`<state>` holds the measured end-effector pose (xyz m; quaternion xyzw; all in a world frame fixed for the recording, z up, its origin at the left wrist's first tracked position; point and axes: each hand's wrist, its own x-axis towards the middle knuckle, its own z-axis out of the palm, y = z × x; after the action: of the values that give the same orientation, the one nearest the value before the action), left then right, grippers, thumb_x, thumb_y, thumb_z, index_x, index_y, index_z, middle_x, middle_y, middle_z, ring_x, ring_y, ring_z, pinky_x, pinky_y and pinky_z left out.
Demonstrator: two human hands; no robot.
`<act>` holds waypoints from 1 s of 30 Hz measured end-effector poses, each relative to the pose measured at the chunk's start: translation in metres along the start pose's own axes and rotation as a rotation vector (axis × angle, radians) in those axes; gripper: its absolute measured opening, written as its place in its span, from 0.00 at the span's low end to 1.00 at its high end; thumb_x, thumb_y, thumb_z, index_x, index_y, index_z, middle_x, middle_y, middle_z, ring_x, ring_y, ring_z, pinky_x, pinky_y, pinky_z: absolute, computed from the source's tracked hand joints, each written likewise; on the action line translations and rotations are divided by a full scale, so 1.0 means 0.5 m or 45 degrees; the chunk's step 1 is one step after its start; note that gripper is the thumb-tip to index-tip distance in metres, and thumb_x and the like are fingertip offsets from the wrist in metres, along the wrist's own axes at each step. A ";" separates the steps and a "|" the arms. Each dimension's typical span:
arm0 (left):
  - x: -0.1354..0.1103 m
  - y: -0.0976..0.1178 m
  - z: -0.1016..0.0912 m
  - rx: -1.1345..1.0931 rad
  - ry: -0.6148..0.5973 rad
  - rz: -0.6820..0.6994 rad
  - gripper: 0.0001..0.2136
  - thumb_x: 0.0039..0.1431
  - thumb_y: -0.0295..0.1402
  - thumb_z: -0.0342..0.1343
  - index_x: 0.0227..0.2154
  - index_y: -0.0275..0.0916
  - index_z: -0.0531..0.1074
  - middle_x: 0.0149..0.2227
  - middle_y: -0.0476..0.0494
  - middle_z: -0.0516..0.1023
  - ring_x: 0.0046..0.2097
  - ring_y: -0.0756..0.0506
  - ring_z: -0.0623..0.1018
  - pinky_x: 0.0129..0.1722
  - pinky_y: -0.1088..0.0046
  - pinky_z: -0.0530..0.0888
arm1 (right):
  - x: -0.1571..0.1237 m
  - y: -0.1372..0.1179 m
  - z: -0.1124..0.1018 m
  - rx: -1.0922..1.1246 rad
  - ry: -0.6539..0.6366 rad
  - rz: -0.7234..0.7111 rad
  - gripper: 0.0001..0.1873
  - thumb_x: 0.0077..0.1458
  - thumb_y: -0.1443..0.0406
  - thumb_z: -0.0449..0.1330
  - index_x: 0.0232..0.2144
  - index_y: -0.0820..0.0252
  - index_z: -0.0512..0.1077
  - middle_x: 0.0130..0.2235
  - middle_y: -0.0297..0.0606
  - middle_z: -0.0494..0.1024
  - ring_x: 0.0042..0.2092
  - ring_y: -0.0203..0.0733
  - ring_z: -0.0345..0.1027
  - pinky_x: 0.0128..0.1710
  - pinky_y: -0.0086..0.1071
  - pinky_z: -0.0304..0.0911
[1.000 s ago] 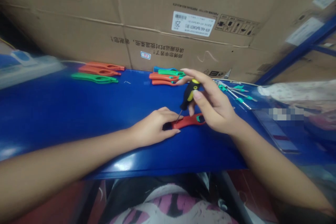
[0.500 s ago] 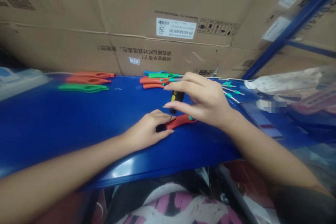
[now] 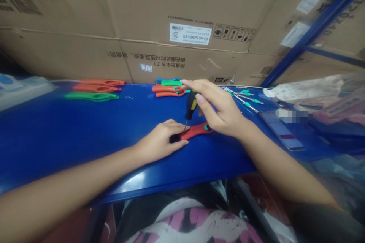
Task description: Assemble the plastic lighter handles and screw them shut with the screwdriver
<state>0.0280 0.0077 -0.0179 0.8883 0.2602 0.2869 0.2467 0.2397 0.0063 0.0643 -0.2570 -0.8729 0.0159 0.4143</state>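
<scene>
Against the blue table, my left hand (image 3: pixel 161 140) pins an orange-red plastic handle (image 3: pixel 196 131) between thumb and fingers at its left end. A green piece shows in the opening near the handle's right end. My right hand (image 3: pixel 219 108) grips a screwdriver (image 3: pixel 190 108) with a black and yellow grip. The screwdriver leans slightly, its thin shaft pointing down and its tip at the orange handle, close to my left fingertips. How deep the tip sits cannot be made out.
Orange handles (image 3: pixel 99 88) and a green handle (image 3: pixel 91 96) lie at the back left. More coloured handles (image 3: pixel 167 89) are stacked at the back middle. Thin metal rods with green parts (image 3: pixel 248 102) and a phone (image 3: pixel 282 131) lie right. A large cardboard box (image 3: pixel 137 11) stands behind.
My right fingers have shifted around the screwdriver grip, from spread apart to closer on it. The screwdriver leans a little more to the right. My left hand and the orange handle stay put.
</scene>
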 end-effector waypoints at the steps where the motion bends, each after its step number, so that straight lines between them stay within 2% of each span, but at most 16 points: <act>1: 0.000 0.000 0.000 0.002 -0.007 0.001 0.16 0.62 0.33 0.62 0.52 0.35 0.77 0.49 0.39 0.83 0.49 0.41 0.79 0.52 0.61 0.75 | -0.002 -0.001 0.006 0.088 -0.011 0.042 0.20 0.71 0.65 0.46 0.60 0.57 0.68 0.53 0.42 0.77 0.44 0.38 0.75 0.42 0.33 0.73; 3: 0.001 0.001 -0.001 0.015 -0.020 0.001 0.16 0.62 0.33 0.62 0.51 0.36 0.77 0.47 0.40 0.83 0.47 0.41 0.79 0.49 0.62 0.75 | -0.004 -0.003 0.015 0.160 0.040 0.066 0.16 0.70 0.63 0.51 0.56 0.56 0.71 0.47 0.39 0.79 0.38 0.35 0.75 0.37 0.31 0.73; 6: 0.001 0.002 -0.001 0.033 -0.026 0.002 0.14 0.62 0.32 0.62 0.50 0.37 0.78 0.45 0.40 0.83 0.47 0.40 0.79 0.49 0.62 0.75 | -0.004 -0.004 0.021 -0.048 0.211 -0.064 0.12 0.63 0.60 0.62 0.47 0.57 0.76 0.40 0.38 0.80 0.37 0.38 0.73 0.38 0.34 0.73; 8: 0.002 0.002 0.000 0.024 -0.029 0.000 0.15 0.63 0.33 0.62 0.51 0.38 0.77 0.48 0.41 0.83 0.49 0.40 0.79 0.51 0.61 0.75 | -0.003 -0.004 0.020 -0.122 0.202 -0.117 0.13 0.66 0.61 0.58 0.50 0.57 0.75 0.44 0.42 0.80 0.44 0.42 0.75 0.44 0.37 0.73; 11: 0.002 0.002 -0.001 0.004 -0.030 0.004 0.16 0.63 0.33 0.62 0.53 0.37 0.77 0.49 0.40 0.83 0.49 0.41 0.79 0.52 0.61 0.74 | 0.001 -0.003 0.016 0.068 0.048 -0.036 0.18 0.71 0.64 0.47 0.57 0.57 0.71 0.51 0.43 0.78 0.51 0.42 0.73 0.48 0.38 0.72; 13: 0.001 0.002 -0.001 0.008 -0.025 0.013 0.15 0.62 0.33 0.62 0.51 0.36 0.77 0.48 0.40 0.83 0.48 0.41 0.79 0.52 0.61 0.75 | 0.003 -0.001 0.014 0.142 0.059 0.012 0.15 0.69 0.61 0.53 0.53 0.56 0.73 0.45 0.39 0.79 0.44 0.40 0.74 0.43 0.36 0.73; 15: 0.000 0.002 -0.001 0.017 -0.017 0.013 0.14 0.62 0.32 0.62 0.49 0.35 0.78 0.47 0.39 0.83 0.48 0.40 0.79 0.52 0.61 0.75 | 0.003 0.001 0.013 0.069 0.155 -0.033 0.14 0.62 0.57 0.63 0.47 0.56 0.76 0.37 0.36 0.78 0.37 0.39 0.73 0.39 0.35 0.73; 16: 0.000 0.002 -0.001 0.019 -0.015 0.008 0.13 0.62 0.32 0.62 0.49 0.36 0.78 0.46 0.39 0.83 0.48 0.40 0.79 0.52 0.61 0.75 | 0.002 0.001 0.013 0.018 0.187 -0.076 0.15 0.59 0.56 0.65 0.46 0.56 0.77 0.37 0.37 0.78 0.37 0.39 0.72 0.39 0.36 0.73; 18: 0.000 0.002 -0.001 0.016 -0.020 0.001 0.13 0.62 0.33 0.62 0.49 0.37 0.78 0.47 0.40 0.83 0.49 0.40 0.79 0.52 0.61 0.75 | -0.001 -0.001 0.013 0.011 0.148 -0.098 0.16 0.64 0.56 0.61 0.50 0.57 0.75 0.44 0.41 0.77 0.37 0.38 0.73 0.39 0.36 0.73; 20: 0.000 0.002 -0.001 0.009 -0.029 0.002 0.14 0.62 0.33 0.62 0.50 0.38 0.77 0.48 0.41 0.83 0.49 0.40 0.79 0.52 0.61 0.75 | -0.005 -0.003 0.014 0.168 0.024 0.013 0.18 0.71 0.59 0.49 0.57 0.56 0.70 0.52 0.44 0.75 0.34 0.34 0.72 0.36 0.33 0.73; 21: 0.000 0.002 -0.001 0.006 -0.029 0.006 0.15 0.62 0.33 0.62 0.51 0.38 0.77 0.49 0.41 0.83 0.49 0.41 0.79 0.52 0.61 0.75 | -0.007 -0.003 0.015 0.264 -0.026 0.088 0.19 0.72 0.61 0.45 0.59 0.55 0.68 0.52 0.44 0.75 0.31 0.32 0.71 0.33 0.31 0.72; 22: 0.000 0.002 -0.002 0.005 -0.030 0.009 0.15 0.62 0.33 0.62 0.51 0.38 0.77 0.49 0.41 0.83 0.49 0.41 0.79 0.52 0.61 0.74 | -0.008 -0.003 0.016 0.336 -0.044 0.139 0.19 0.72 0.61 0.44 0.58 0.55 0.68 0.51 0.42 0.76 0.29 0.31 0.69 0.31 0.30 0.71; 24: 0.001 0.003 -0.003 0.010 -0.034 0.012 0.14 0.62 0.33 0.62 0.50 0.38 0.77 0.48 0.41 0.83 0.48 0.41 0.78 0.52 0.62 0.74 | -0.009 -0.001 0.018 0.334 0.004 0.136 0.15 0.70 0.60 0.52 0.53 0.56 0.72 0.43 0.39 0.78 0.27 0.31 0.68 0.31 0.30 0.71; 26: 0.001 0.004 -0.004 0.021 -0.043 0.015 0.11 0.63 0.32 0.62 0.47 0.37 0.78 0.46 0.41 0.83 0.47 0.41 0.78 0.51 0.62 0.74 | -0.008 0.000 0.018 0.174 0.107 0.030 0.12 0.63 0.59 0.62 0.47 0.56 0.75 0.39 0.37 0.79 0.30 0.35 0.70 0.35 0.33 0.72; 27: 0.001 0.005 -0.005 0.025 -0.045 0.019 0.11 0.63 0.32 0.61 0.46 0.37 0.78 0.45 0.41 0.83 0.47 0.41 0.78 0.51 0.62 0.74 | -0.007 -0.001 0.018 0.094 0.147 -0.021 0.12 0.62 0.60 0.63 0.47 0.57 0.76 0.39 0.38 0.79 0.34 0.37 0.72 0.37 0.35 0.73; 30: 0.001 0.005 -0.005 0.020 -0.041 0.034 0.11 0.63 0.32 0.61 0.47 0.36 0.78 0.44 0.41 0.83 0.46 0.42 0.78 0.50 0.63 0.74 | -0.004 -0.005 0.017 0.140 0.111 0.009 0.15 0.67 0.63 0.56 0.53 0.57 0.74 0.47 0.42 0.80 0.41 0.40 0.75 0.40 0.36 0.74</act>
<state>0.0275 0.0066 -0.0145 0.8980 0.2466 0.2740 0.2401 0.2337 0.0047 0.0580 -0.2373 -0.8510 0.0540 0.4654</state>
